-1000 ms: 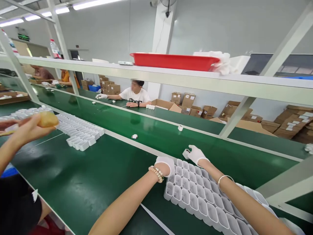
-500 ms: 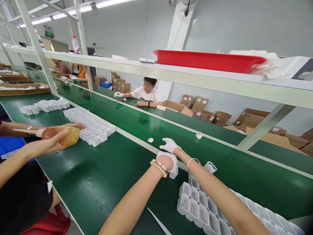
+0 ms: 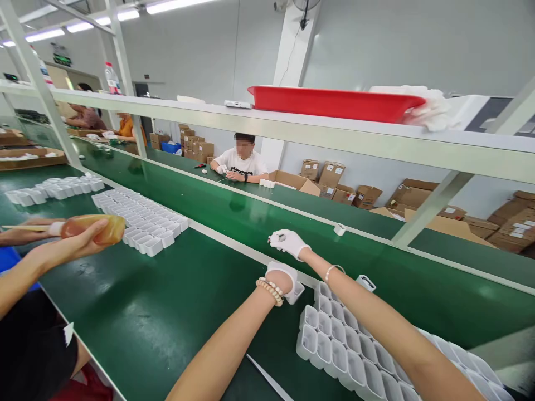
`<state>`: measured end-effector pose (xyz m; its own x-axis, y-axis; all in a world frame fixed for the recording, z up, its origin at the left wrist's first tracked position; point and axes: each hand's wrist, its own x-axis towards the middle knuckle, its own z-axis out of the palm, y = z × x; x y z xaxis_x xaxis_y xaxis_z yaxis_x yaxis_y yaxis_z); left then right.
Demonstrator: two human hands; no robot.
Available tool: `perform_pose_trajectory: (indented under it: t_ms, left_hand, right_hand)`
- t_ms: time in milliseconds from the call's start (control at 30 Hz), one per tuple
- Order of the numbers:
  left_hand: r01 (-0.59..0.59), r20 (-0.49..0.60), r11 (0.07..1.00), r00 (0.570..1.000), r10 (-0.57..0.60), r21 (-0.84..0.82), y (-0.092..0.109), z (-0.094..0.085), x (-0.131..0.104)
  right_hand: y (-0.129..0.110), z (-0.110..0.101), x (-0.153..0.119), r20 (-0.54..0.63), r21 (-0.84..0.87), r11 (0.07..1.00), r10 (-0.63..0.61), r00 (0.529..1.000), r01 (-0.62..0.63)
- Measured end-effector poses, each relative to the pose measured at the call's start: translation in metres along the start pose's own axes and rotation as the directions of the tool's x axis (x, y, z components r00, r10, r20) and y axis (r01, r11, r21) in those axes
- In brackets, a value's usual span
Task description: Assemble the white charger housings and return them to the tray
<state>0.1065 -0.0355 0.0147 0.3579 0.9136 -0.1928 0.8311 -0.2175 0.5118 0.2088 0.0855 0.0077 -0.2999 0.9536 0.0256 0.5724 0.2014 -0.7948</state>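
Observation:
My right hand [image 3: 289, 244], in a white glove, is closed in a pinch over the green belt. A small white part [image 3: 272, 239] shows at its fingertips, mostly covered by them. My left hand [image 3: 286, 273], also gloved, is bent at the wrist near the belt's pale rail. A white plastic cup [image 3: 296, 293] sticks out at its right side, in its grip; most of the fingers are hidden behind the wrist. Below my right forearm stand rows of white plastic cups [image 3: 330, 345], open side up. A white housing with a dark slot [image 3: 366, 283] sits just beyond them.
White tweezers [image 3: 270, 379] lie near the front edge. At left, a co-worker's hand holds an amber bottle [image 3: 94, 229] beside more white cups [image 3: 142, 220]. Another person [image 3: 242, 159] sits across the belt. A shelf [image 3: 209, 114] with a red tray [image 3: 334, 103] runs overhead.
My right hand has moved slightly left and closed on the small white part that lay on the belt. My left hand stays beside the rail. The view has shifted slightly right.

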Motion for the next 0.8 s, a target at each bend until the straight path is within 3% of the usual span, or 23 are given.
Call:
perform_pose_trajectory:
  t_ms: [167, 300, 467, 700, 800]
  left_hand:
    - [-0.069, -0.01, 0.998, 0.998, 0.069, -0.01, 0.015, 0.002, 0.006]
    - [-0.146, -0.037, 0.989, 0.989, 0.146, 0.019, 0.03, -0.005, 0.008]
    - [-0.293, -0.082, 0.947, 0.949, 0.304, 0.129, 0.047, -0.029, -0.005]
    - [-0.38, -0.11, 0.86, 0.892, 0.438, 0.34, 0.078, -0.052, -0.052]
    - [-0.454, -0.118, 0.827, 0.85, 0.514, 0.333, 0.087, -0.057, -0.065]
  right_hand:
    - [0.012, -0.065, -0.075, -0.082, 0.114, 0.993, -0.03, 0.996, 0.04]
    - [0.017, -0.091, -0.15, -0.2, 0.15, 0.983, -0.075, 0.977, 0.106]
    - [0.008, -0.083, -0.211, -0.351, 0.077, 0.99, -0.08, 0.933, 0.114]
    - [-0.025, -0.073, -0.246, -0.459, -0.002, 0.975, -0.197, 0.866, 0.22]
    - [-0.034, -0.073, -0.254, -0.455, -0.032, 0.95, -0.291, 0.842, 0.311]
